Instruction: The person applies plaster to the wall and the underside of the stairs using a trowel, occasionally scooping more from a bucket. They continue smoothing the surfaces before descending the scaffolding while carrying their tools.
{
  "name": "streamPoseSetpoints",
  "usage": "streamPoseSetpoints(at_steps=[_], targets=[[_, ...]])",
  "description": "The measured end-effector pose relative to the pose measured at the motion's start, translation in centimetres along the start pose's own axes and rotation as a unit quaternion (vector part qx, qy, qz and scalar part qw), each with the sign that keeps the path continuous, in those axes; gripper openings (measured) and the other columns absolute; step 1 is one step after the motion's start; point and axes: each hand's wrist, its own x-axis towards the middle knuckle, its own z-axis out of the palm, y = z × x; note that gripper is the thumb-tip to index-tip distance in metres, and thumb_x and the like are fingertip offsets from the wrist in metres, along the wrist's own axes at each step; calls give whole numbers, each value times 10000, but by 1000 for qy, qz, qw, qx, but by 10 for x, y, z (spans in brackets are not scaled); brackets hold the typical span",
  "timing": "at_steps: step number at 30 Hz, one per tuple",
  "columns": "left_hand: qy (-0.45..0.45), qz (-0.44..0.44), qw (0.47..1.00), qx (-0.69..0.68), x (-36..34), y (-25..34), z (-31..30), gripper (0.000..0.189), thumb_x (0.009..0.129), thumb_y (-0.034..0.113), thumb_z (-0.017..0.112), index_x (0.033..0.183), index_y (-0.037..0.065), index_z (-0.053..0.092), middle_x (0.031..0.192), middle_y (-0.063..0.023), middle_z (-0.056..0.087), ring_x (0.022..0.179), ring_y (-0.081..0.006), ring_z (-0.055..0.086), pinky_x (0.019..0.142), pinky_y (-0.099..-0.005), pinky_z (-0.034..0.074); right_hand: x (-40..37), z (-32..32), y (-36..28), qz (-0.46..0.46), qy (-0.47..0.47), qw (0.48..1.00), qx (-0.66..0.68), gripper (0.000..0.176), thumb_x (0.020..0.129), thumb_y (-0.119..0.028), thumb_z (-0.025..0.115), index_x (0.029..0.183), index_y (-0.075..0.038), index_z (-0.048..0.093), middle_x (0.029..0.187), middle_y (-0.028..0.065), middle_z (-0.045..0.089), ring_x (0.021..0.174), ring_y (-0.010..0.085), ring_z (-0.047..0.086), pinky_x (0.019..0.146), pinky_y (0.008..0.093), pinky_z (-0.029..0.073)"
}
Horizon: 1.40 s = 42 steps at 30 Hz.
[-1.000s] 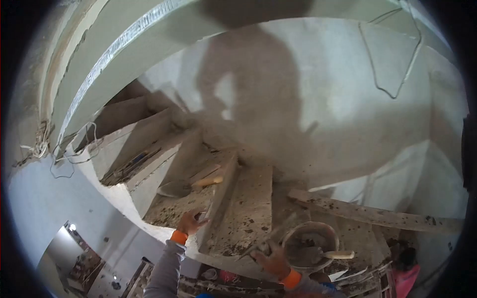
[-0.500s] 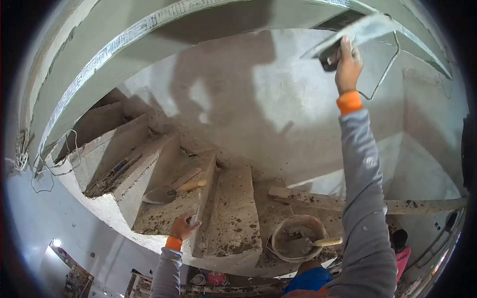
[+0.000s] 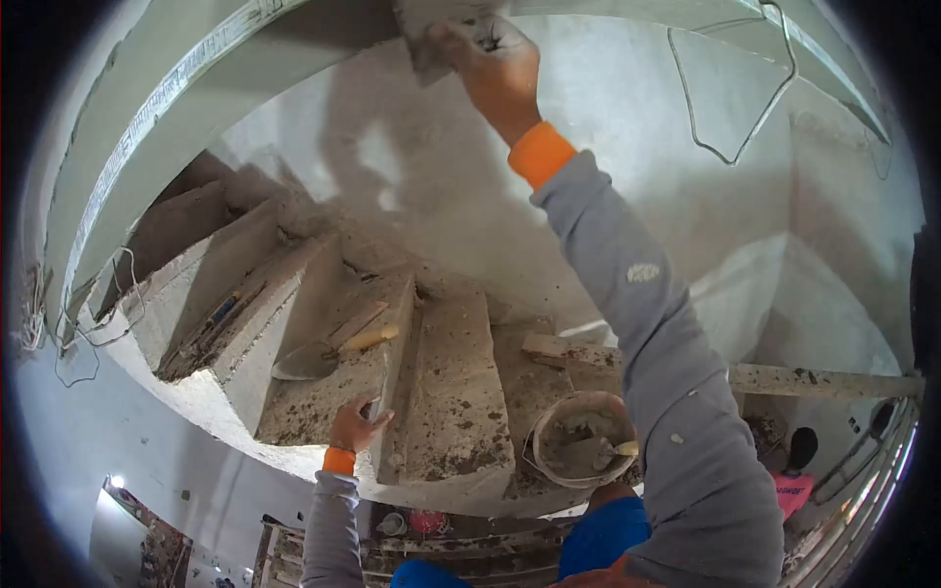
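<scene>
My right hand (image 3: 495,73) is raised at the top centre, its fingers closed round a flat plastering trowel (image 3: 420,44) against the underside of the curved plastered edge. Lower left, my left hand (image 3: 355,426) rests at the edge of a rough concrete step (image 3: 451,412); its fingers bend at the step's edge, and whether they hold anything is too small to tell. A pointed trowel (image 3: 306,362) with a wooden handle lies on the step above it. The bucket (image 3: 580,480), holding grey mortar and another trowel, stands right of the steps, partly behind my right sleeve.
A wooden plank (image 3: 823,381) runs across the right side. Bent wire (image 3: 730,159) hangs from the edge at upper right. Another person (image 3: 792,485) in a pink shirt is at lower right. Loose wires (image 3: 127,294) dangle at the left. Wooden boards lie below.
My right hand has swung left with the plastering trowel, from the upper right to the top centre. My left hand stays at the step edge. The view has shifted slightly.
</scene>
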Motion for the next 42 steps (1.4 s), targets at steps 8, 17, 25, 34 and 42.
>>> streamPoseSetpoints(at_steps=[8,17,25,34,42], targets=[[-28,-35,998,52,-3,16,-10,615,717,485,731,1153,68,613,1032,-175,660,926,-296,645,824,-380,504,-14,-129,-5,48,22,994,-93,161,744,-43,682,891,-21,621,820,29,640,717,80,582,608,238,489],[-38,-12,998,53,-3,15,-9,640,737,516,694,1192,81,581,1142,-159,624,1059,-324,598,901,-397,480,79,-216,-5,27,86,986,-141,143,732,-50,659,866,-4,641,791,26,646,654,90,565,589,237,462],[-50,-28,998,23,-1,15,-12,689,716,522,709,1207,60,568,1144,-182,618,1070,-322,594,904,-386,477,34,-88,-17,-44,8,987,-157,139,668,-117,670,766,-22,641,652,24,614,589,73,537,563,253,469],[-32,-24,999,9,-4,16,-10,684,703,519,723,1194,64,584,1106,-196,631,1032,-323,614,877,-389,493,-4,-36,-20,-90,-31,988,-121,145,680,-54,649,825,-37,640,761,85,644,727,226,626,630,330,508],[-42,-37,998,36,0,19,-8,664,704,484,739,1198,66,584,1106,-179,637,1021,-309,621,877,-378,495,42,-95,11,-94,36,993,-55,108,730,-97,667,797,-19,634,705,35,632,612,116,575,552,277,473]])
